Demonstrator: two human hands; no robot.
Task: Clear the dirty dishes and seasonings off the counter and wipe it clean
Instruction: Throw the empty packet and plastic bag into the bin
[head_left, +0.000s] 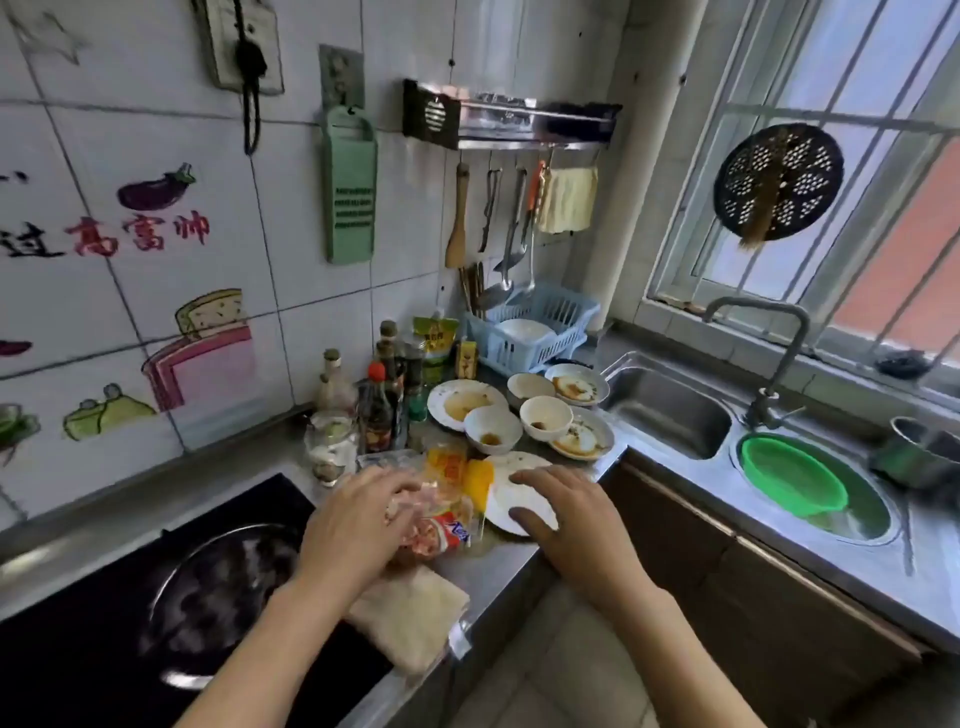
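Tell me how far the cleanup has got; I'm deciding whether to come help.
Barely started. Nothing looks cleared: stained plates and bowls still crowd the counter beside the sauce bottles. In hand: the left hand grips seasoning packets, the right hand rests on a white plate. Left: dishes, bottles, wiping.

Wall: white tiles with cartoon stickers, purple eggplant sticker (156, 191) and pink toaster sticker (205, 358). Pale green plastic grater (350, 189) hangs beside a steel wall shelf (511, 118); wooden spatula (458, 218), metal ladles (511, 244) and a folded yellow cloth (567, 200) hang below it. Blue plastic dish rack (535, 327) in the corner, a white bowl inside. Black glass cooktop (130, 597) at lower left. Steel sink basin (670, 415) with grey faucet (774, 353); green plastic colander (792, 475) in the second basin. Round black perforated disc (777, 189) hangs on the window bars.
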